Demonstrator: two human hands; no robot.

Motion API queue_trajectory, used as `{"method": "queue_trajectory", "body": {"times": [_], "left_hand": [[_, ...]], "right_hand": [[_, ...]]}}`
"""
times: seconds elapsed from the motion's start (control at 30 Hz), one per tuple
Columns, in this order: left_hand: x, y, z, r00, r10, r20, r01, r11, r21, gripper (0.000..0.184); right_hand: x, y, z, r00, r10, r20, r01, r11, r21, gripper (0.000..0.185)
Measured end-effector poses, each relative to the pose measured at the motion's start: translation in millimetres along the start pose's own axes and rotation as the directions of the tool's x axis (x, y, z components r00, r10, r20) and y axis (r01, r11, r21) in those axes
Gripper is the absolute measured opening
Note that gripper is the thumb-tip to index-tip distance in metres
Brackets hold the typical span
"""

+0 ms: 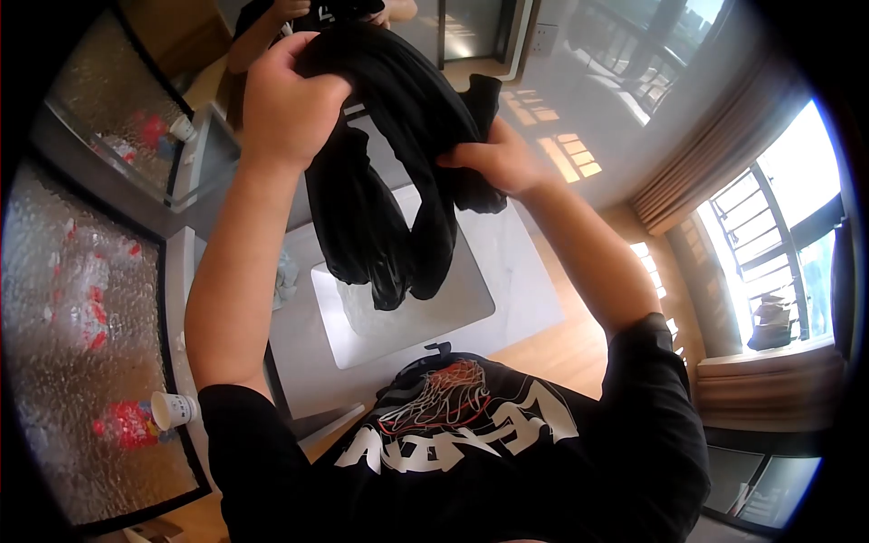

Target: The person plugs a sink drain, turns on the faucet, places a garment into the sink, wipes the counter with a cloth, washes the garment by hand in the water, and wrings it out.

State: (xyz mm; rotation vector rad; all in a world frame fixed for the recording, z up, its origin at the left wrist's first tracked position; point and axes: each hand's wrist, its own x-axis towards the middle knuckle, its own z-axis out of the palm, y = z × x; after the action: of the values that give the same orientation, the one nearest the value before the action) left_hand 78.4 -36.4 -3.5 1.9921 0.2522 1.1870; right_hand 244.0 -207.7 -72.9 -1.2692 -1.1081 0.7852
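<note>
A black garment hangs in folds from both my hands, above a white sink. My left hand is closed on its upper left part, thumb pressed over the fabric. Lower on the right side, my right hand grips a bunched part, its fingers mostly hidden behind the cloth. The lower end of the garment dangles in loose loops over the basin. Its exact kind cannot be made out.
A pale countertop surrounds the sink, with a light crumpled cloth on its left. At far left, a paper cup stands by a textured glass panel. A mirror ahead reflects a person. A window and curtain are right.
</note>
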Motion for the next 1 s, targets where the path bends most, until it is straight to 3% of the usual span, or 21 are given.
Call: {"method": "queue_trajectory", "body": {"times": [0.1,0.2,0.27,0.33,0.4,0.43,0.47,0.5,0.53,0.57,0.6,0.63,0.67,0.7,0.73,0.8,0.9,1.0], "left_hand": [[1,0,-4,1.0,-0.009,-0.012,0.01,0.997,0.082,0.028],[1,3,-9,0.998,0.051,-0.025,-0.047,0.987,0.153,0.028],[2,5,-13,0.997,0.072,-0.042,-0.065,0.988,0.141,0.028],[9,5,-20,0.983,0.166,-0.073,-0.148,0.968,0.203,0.027],[14,14,-24,0.972,0.219,-0.088,-0.194,0.953,0.232,0.026],[16,26,-23,0.971,0.225,-0.086,-0.201,0.953,0.228,0.027],[18,39,-20,0.969,0.232,-0.083,-0.209,0.952,0.226,0.027],[19,57,-9,0.966,0.178,-0.185,-0.142,0.972,0.188,0.022],[20,61,-10,0.969,0.188,-0.158,-0.149,0.961,0.231,0.021],[23,64,-10,0.971,0.199,-0.129,-0.158,0.949,0.273,0.02],[24,67,-9,0.973,0.21,-0.099,-0.17,0.934,0.314,0.019],[27,68,-5,0.966,0.244,-0.089,-0.206,0.929,0.307,0.018],[30,68,0,0.957,0.277,-0.081,-0.242,0.923,0.3,0.017],[31,68,3,0.948,0.308,-0.074,-0.275,0.916,0.293,0.016],[26,74,8,0.948,0.312,-0.07,-0.271,0.9,0.341,0.017],[17,86,13,0.955,0.29,-0.066,-0.24,0.882,0.406,0.017],[25,73,-2,0.985,0.151,-0.082,-0.108,0.913,0.394,0.016],[23,53,-6,0.991,0.089,-0.105,-0.058,0.963,0.264,0.017]], "right_hand": [[23,15,-33,0.989,0.096,0.111,-0.059,0.952,-0.301,0.051],[9,-14,-42,0.97,0.227,0.092,-0.128,0.792,-0.597,0.062],[0,-15,-63,0.943,0.284,0.173,-0.134,0.802,-0.582,0.075],[-6,27,-96,0.906,0.345,0.246,-0.234,0.891,-0.389,0.083],[-13,29,-104,0.745,0.666,-0.033,-0.432,0.444,-0.785,0.088],[-14,36,-96,0.779,0.621,-0.085,-0.205,0.124,-0.971,0.093],[-17,29,-83,0.757,0.61,-0.234,-0.253,-0.058,-0.966,0.089],[-14,25,-77,0.79,0.556,-0.257,-0.281,-0.043,-0.959,0.09],[-11,22,-72,0.82,0.499,-0.281,-0.31,-0.026,-0.95,0.091],[-16,19,-62,0.96,0.25,-0.127,-0.2,0.295,-0.934,0.094],[-6,37,-62,0.994,0.087,0.069,-0.015,0.724,-0.689,0.102],[1,29,-45,0.98,-0.06,0.189,0.125,0.928,-0.352,0.103],[-7,-15,-9,0.975,-0.138,0.175,0.16,0.98,-0.115,0.102],[9,-4,4,0.956,-0.268,0.12,0.283,0.951,-0.127,0.097],[18,-7,18,0.937,-0.346,0.053,0.348,0.902,-0.256,0.089],[36,-6,30,0.953,-0.304,-0.009,0.29,0.92,-0.265,0.072],[42,-14,30,0.996,-0.094,0.014,0.094,0.995,-0.026,0.061],[41,-28,44,0.903,-0.41,0.128,0.409,0.912,0.033,0.058]]}}
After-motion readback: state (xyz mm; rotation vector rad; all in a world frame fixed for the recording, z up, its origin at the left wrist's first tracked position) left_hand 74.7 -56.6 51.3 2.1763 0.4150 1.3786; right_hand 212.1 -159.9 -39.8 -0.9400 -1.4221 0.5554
